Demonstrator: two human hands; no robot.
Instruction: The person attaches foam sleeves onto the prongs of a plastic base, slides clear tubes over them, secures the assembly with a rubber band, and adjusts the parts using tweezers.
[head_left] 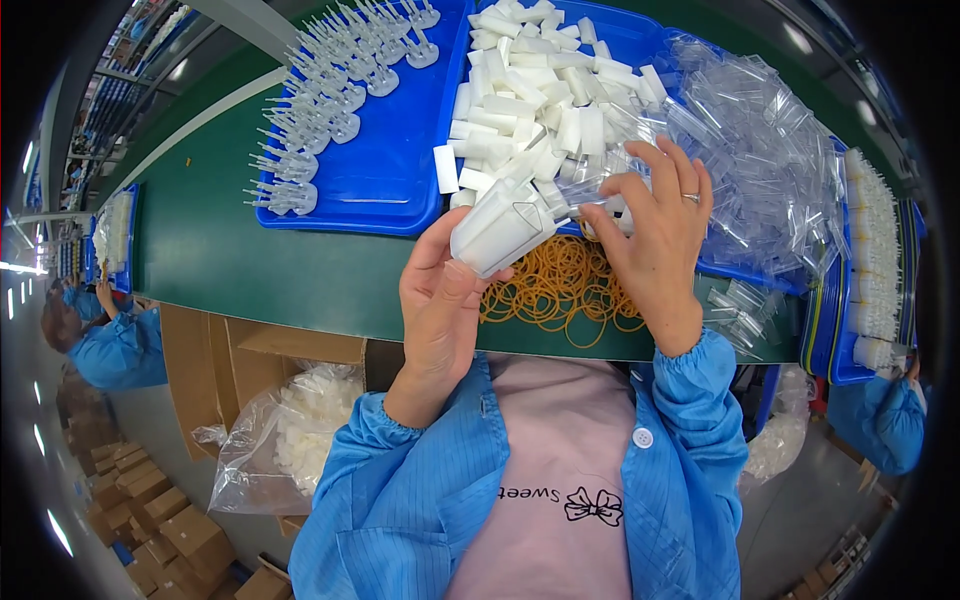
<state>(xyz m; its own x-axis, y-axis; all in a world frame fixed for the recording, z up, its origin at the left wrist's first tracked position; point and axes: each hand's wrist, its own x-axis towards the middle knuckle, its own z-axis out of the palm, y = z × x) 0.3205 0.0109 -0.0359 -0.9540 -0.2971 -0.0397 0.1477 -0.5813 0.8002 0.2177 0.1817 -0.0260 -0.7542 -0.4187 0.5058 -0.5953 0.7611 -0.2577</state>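
My left hand (445, 305) is closed around a bundle of white and clear plastic pieces (497, 232), tilted up to the right above the table. Close to its right end, my right hand (655, 225) curls thumb and index finger toward each other beside some clear plastic. What lies between those fingertips is hard to make out. Under both hands spreads a heap of tan rubber bands (560, 285). Just beyond them, white rectangular blocks (520, 100) fill a blue tray, and clear plastic sleeves (745, 160) are piled to the right.
Clear pronged parts (335, 100) stand in rows in a blue tray (395, 160) at the far left of the green table (215, 240). Stacked blue trays (845, 325) hold white parts at the right. Below are an open carton (205, 355) and a plastic bag (290, 440). Other people work at both sides.
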